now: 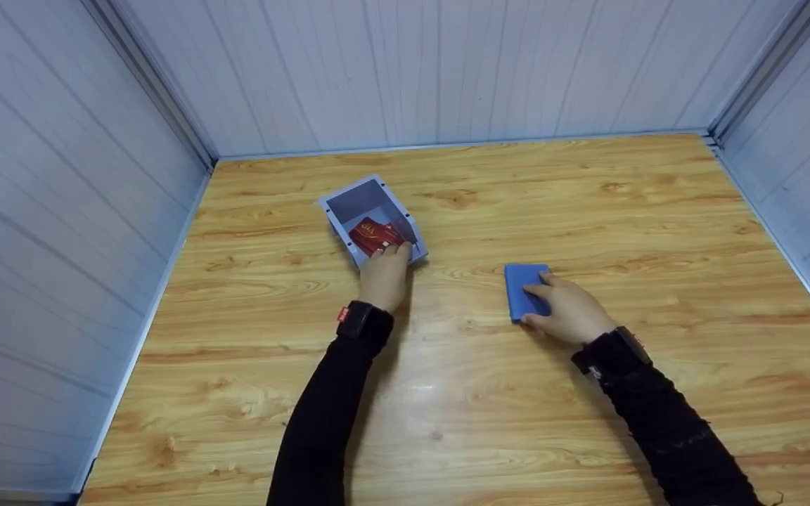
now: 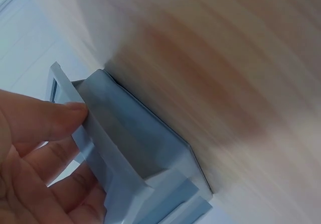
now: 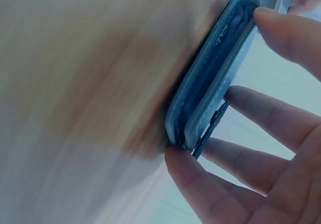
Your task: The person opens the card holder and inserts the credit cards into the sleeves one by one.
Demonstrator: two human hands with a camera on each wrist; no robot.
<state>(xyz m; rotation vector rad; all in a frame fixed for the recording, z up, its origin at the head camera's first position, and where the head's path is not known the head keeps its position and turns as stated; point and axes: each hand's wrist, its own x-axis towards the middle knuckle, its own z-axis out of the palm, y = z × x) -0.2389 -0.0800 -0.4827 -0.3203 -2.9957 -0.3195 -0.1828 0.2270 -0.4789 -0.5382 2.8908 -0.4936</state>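
A grey plastic bin (image 1: 349, 193) stands on the table with several red cards (image 1: 372, 234) inside, the top one marked VIP in gold. My left hand (image 1: 385, 274) holds the bin's near side, fingers over the rim beside the cards. In the left wrist view, the thumb (image 2: 70, 118) presses the lip of the bin (image 2: 135, 133). To the right, a folded blue wallet (image 1: 521, 281) lies on the table under my right hand (image 1: 574, 309). Thumb and fingers grip it at its ends and top; the right wrist view shows the stitched wallet (image 3: 213, 73) edge-on, slightly parted.
The wood-grain table (image 1: 447, 422) is walled on three sides by pale panels (image 1: 412, 70). Each wrist wears a black band, such as the left wristband (image 1: 365, 327), over a dark sleeve.
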